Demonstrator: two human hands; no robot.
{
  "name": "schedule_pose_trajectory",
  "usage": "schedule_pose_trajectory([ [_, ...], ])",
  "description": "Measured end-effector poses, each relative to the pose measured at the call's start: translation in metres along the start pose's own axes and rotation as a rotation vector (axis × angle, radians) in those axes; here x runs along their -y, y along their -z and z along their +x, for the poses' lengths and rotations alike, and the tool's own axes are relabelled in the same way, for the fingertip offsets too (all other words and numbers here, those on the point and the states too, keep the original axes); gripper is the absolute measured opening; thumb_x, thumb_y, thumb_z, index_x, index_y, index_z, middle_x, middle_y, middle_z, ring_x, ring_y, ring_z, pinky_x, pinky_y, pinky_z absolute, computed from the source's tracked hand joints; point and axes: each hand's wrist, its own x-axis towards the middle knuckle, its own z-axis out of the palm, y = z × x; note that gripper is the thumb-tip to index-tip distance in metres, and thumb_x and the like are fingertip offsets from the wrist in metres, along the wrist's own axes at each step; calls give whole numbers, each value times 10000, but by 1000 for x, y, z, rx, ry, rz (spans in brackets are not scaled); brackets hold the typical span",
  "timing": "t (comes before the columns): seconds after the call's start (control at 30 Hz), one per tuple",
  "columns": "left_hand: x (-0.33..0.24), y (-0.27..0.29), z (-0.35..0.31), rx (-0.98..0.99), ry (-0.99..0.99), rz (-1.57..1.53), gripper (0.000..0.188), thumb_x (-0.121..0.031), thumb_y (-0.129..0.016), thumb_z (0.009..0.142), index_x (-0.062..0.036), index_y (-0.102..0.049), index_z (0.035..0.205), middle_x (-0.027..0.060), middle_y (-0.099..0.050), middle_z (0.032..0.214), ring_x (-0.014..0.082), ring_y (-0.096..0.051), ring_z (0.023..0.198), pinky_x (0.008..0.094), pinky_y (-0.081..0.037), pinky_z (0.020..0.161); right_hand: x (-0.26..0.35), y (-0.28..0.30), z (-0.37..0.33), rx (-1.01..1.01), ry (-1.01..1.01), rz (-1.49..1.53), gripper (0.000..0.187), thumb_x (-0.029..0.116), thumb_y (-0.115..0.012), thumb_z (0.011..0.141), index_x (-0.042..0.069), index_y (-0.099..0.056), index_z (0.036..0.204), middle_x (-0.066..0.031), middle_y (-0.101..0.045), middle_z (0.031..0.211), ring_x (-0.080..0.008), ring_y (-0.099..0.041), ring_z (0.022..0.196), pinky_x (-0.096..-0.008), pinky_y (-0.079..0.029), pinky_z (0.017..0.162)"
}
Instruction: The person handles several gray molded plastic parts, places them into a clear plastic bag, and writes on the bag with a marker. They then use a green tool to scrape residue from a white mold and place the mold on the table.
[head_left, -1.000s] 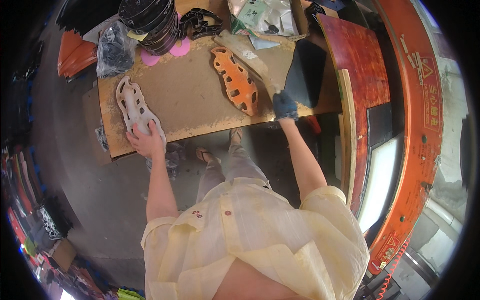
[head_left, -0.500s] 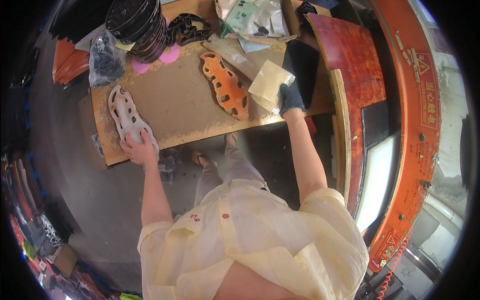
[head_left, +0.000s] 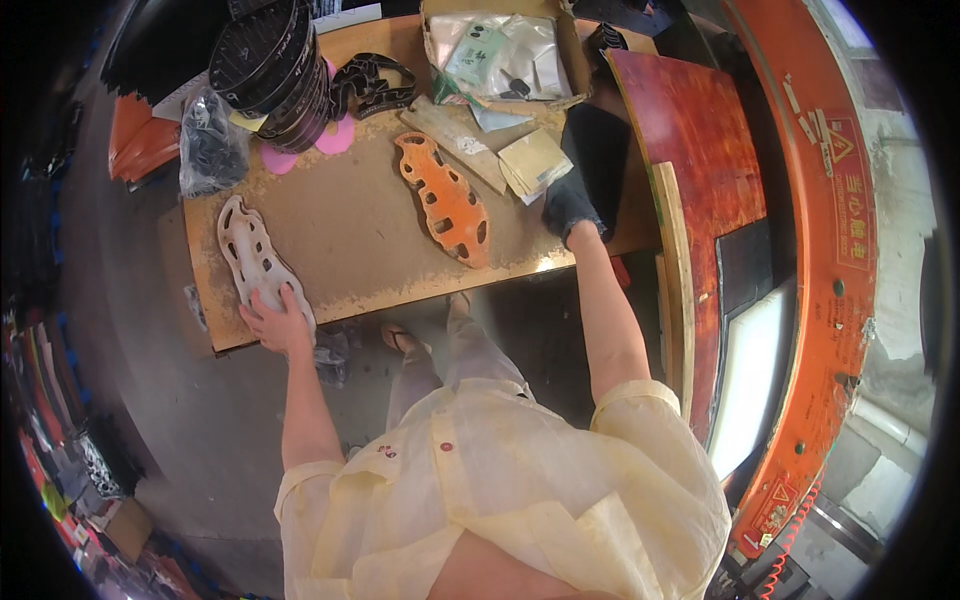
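Note:
A pale, elongated plate [head_left: 258, 257] with cut-out holes lies along the left side of the worktable. My left hand [head_left: 278, 319] is bare and grips its near end, thumb on top and fingers at its left edge. On the right, my right hand [head_left: 574, 208] wears a dark glove and is closed on the edge of a small cream-coloured stack of sheets [head_left: 533, 165]. The gloved fingertips are partly hidden. Between my hands lies an orange plate [head_left: 447, 203] of similar shape with holes, untouched.
Black rings [head_left: 265, 75] are stacked at the back left beside a plastic bag [head_left: 213, 145]. Farther back stands an open carton [head_left: 580, 50] holding clear plastic bags. A reddish board [head_left: 690, 130] and an orange machine frame [head_left: 845, 230] border the right side.
My right hand has moved slightly left and away from me with the cream stack, which now looks lower and smaller. My left hand keeps its place on the pale plate.

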Motion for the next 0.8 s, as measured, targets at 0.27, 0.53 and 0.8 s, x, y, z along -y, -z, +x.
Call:
schedule_pose_trajectory([
  [0.27, 1, 0, 0, 6, 10, -6, 649, -581, -528, 816, -230, -378, 1341, 128, -236, 1463, 351, -315, 1288, 519, -342, 953, 57, 34, -26, -219, -657, 1341, 313, 174, -624, 784, 21, -633, 1056, -52, -634, 831, -121, -555, 679, -283, -453, 599],
  [0.53, 1, -2, 0, 18, 17, 31, 647, -583, -525, 816, -230, -385, 1339, 127, -237, 1464, 345, -309, 1297, 515, -309, 974, 63, 48, -22, -158, -735, 1265, 281, 211, -633, 788, 45, -636, 1014, -55, -643, 811, -131, -583, 693, -286, -466, 602],
  [0.8, -41, 19, -10, -195, -310, -180, 337, -308, -652, 801, -136, -594, 1086, 133, -440, 1320, 314, -432, 1194, 457, -349, 952, 77, 136, 41, -100, -734, 2154, 262, 351, -642, 822, 102, -586, 885, -75, -616, 744, -196, -562, 587, -313, -440, 485],
])
